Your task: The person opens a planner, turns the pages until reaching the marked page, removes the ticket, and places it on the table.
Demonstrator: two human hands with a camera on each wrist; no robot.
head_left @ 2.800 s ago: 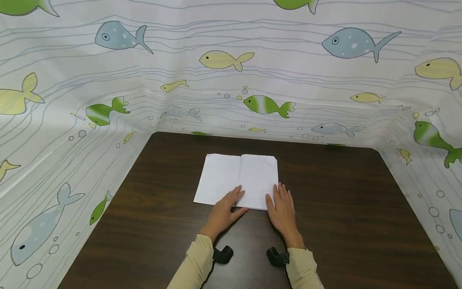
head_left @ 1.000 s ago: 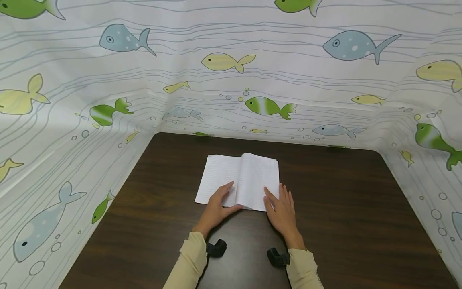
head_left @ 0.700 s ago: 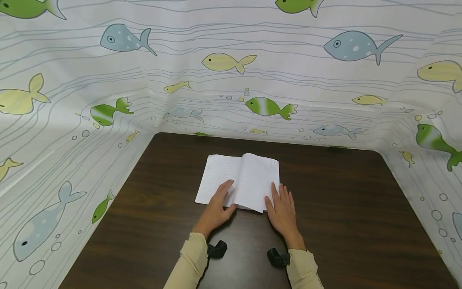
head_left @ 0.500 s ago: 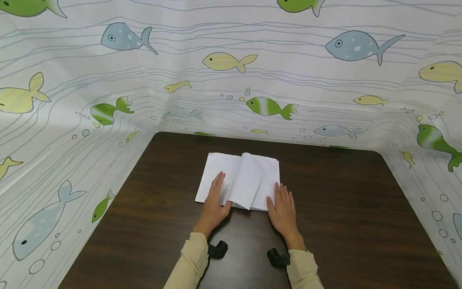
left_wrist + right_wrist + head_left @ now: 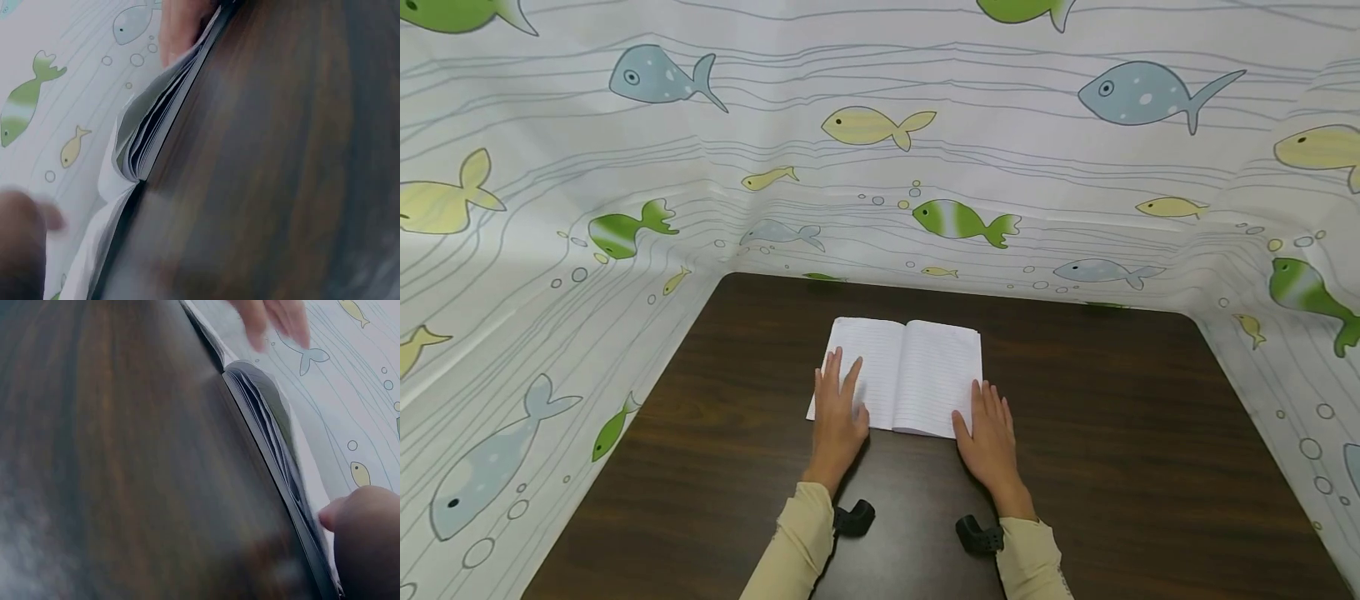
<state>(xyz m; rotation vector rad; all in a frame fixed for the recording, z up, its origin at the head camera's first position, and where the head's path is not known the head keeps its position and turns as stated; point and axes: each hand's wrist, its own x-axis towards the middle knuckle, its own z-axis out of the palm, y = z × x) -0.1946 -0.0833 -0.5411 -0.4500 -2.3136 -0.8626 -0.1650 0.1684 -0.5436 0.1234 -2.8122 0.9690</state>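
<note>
An open notebook [image 5: 936, 371] with white lined pages lies on the dark wooden table. My left hand [image 5: 837, 425] is over the left page near its lower corner, fingers straight and spread. Whether it touches the paper I cannot tell; in the right wrist view the left hand's fingers [image 5: 275, 322] look raised above the page. My right hand [image 5: 988, 437] rests on the right page's lower outer edge with straight fingers. In the left wrist view the notebook's edge [image 5: 156, 119] shows loosely stacked, slightly lifted leaves on the right-hand side.
The brown table [image 5: 1097, 433] extends on every side of the notebook. A white sheet printed with fish [image 5: 865, 233] rises as walls at the back, left and right. Black wrist devices [image 5: 853, 518] sit on both forearms.
A page has gone over from the right side to the left, moved by my left hand. That hand has shifted left and spread its fingers. My right hand stays nearly in place.
</note>
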